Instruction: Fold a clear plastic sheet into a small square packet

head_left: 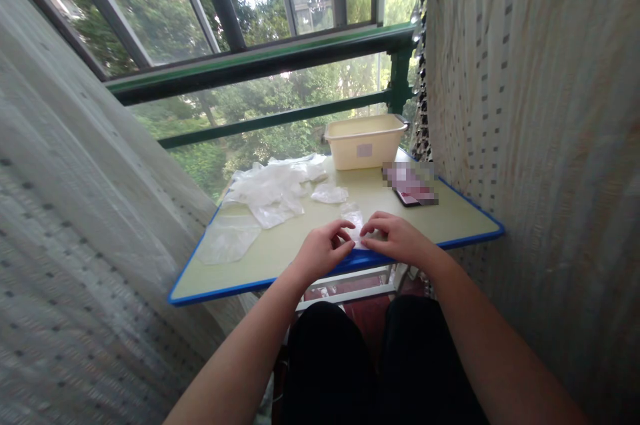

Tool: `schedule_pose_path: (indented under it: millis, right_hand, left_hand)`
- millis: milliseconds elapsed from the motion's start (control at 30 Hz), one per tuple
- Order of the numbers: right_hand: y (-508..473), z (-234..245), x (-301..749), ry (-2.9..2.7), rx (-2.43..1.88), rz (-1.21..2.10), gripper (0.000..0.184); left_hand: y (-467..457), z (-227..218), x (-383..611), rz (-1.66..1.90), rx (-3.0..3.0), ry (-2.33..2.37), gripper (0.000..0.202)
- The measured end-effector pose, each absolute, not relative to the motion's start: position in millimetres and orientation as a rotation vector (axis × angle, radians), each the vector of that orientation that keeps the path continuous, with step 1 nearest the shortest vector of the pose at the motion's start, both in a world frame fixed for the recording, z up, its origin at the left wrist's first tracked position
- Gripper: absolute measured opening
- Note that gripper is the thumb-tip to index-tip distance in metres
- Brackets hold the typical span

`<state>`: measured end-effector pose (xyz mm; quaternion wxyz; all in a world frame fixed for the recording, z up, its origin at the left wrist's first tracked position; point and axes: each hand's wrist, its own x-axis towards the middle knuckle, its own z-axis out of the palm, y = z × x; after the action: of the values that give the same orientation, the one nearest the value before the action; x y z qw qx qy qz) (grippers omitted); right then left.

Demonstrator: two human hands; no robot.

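Observation:
My left hand (pixel 325 248) and my right hand (pixel 395 235) meet at the near edge of a small pale-green table (pixel 280 252) with a blue rim. Both pinch a small clear plastic bag (pixel 354 220) that lies flat between the fingertips. A loose heap of clear plastic bags (pixel 273 188) sits at the table's left back. One single small bag (pixel 329 194) lies apart from the heap, and a larger flat one (pixel 227 238) rests near the left edge.
A cream plastic tub (pixel 364 140) stands at the table's far edge by the window rail. A phone-like item (pixel 410 186), blurred out, lies at the right. Curtains hang close on both sides. My knees are under the table.

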<state>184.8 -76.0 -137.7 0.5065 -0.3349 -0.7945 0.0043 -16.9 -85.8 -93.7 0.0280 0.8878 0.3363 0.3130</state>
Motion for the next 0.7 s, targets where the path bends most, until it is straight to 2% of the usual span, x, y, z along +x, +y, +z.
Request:
schedule_pose_path:
  millis: [133,233,700]
  right_hand:
    - [-73.1,-138.1,184.3,-1.897,-0.848,0.022,0.025]
    - [-70.8,-139.1,184.4,-1.899,-0.834,0.01,0.022]
    - [-72.6,-139.4,186.6,-1.886,-0.865,0.049,0.02]
  left_hand:
    - [-86.1,-95.9,-17.6,1.008,2.958,0.994,0.024]
    - [-86.5,-98.0,-17.6,1.031,3.044,0.971,0.021]
    - [-86.6,-101.6,-17.0,1.028,3.159,1.063,0.025]
